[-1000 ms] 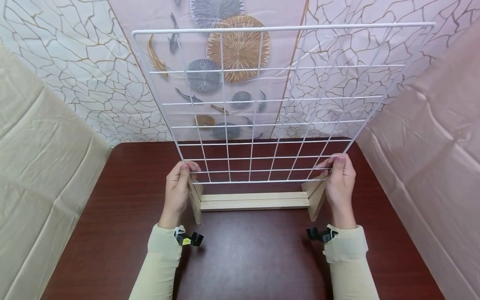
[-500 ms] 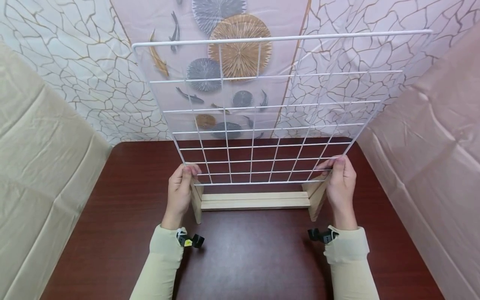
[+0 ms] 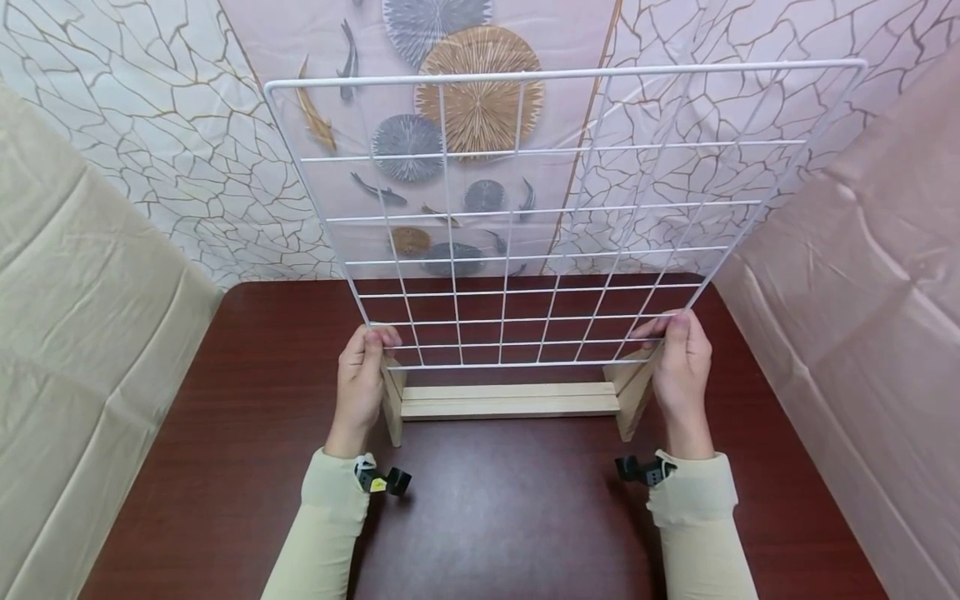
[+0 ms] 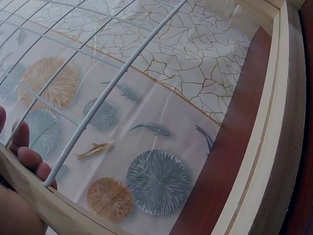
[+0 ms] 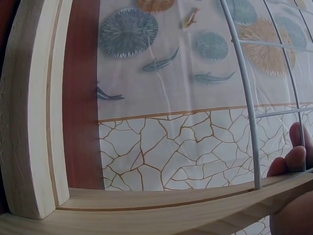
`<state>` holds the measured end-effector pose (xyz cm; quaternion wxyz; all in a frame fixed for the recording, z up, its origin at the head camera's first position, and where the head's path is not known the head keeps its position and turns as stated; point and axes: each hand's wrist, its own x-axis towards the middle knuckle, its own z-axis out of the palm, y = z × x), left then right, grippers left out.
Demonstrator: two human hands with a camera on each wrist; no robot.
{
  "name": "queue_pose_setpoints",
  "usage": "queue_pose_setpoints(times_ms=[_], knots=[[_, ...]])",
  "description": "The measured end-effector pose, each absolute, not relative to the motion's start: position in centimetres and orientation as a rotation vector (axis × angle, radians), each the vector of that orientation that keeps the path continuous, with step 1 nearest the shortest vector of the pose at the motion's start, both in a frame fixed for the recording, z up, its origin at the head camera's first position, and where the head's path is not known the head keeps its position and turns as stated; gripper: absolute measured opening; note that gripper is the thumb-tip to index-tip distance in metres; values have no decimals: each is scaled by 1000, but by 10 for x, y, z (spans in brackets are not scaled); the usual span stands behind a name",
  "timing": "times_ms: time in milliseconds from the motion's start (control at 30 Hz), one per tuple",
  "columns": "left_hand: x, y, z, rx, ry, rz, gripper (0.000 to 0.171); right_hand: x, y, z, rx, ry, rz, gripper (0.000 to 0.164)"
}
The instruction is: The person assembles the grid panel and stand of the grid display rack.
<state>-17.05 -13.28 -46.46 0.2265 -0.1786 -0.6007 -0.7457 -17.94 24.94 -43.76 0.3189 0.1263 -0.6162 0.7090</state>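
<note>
A white wire grid panel (image 3: 562, 75) stands tilted above a pale wooden frame, its bottom wire level with the frame's upper ends. My left hand (image 3: 362, 379) grips the panel's lower left corner together with the left wooden side piece (image 3: 392, 408). On the other side my right hand (image 3: 681, 367) holds the lower right corner and the right side piece (image 3: 636, 396). A grooved wooden crossbar (image 3: 510, 402) joins the two side pieces. In the right wrist view, the panel's bottom wire (image 5: 252, 127) meets the grooved side piece (image 5: 161, 208), with fingertips (image 5: 295, 157) curled behind the mesh.
The frame stands on a dark red-brown table (image 3: 495, 508). Behind it hangs a patterned cloth (image 3: 187, 150), with beige padded panels (image 3: 75, 350) to the left and right. Small black wrist cameras (image 3: 386, 481) stick out inward from both sleeves.
The panel's top edge has dropped in the head view, then risen very slightly. My left hand has shifted a little to the right, while the right hand and wooden frame stay nearly still.
</note>
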Motion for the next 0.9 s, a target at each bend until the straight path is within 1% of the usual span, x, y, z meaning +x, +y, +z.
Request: queue_pose_setpoints(times_ms=[233, 533, 767, 900], knots=[[-170, -136, -461, -460, -1636, -2058, 56, -178, 247, -438, 303, -1633, 1848, 36], [-172, -138, -457, -475, -1624, -2049, 64, -179, 244, -438, 288, -1620, 1855, 41], [-175, -136, -457, -513, -1594, -2033, 62, -179, 245, -438, 269, -1631, 1834, 41], [-174, -136, -458, -490, -1608, -2016, 61, -179, 244, -438, 284, -1625, 1830, 42]])
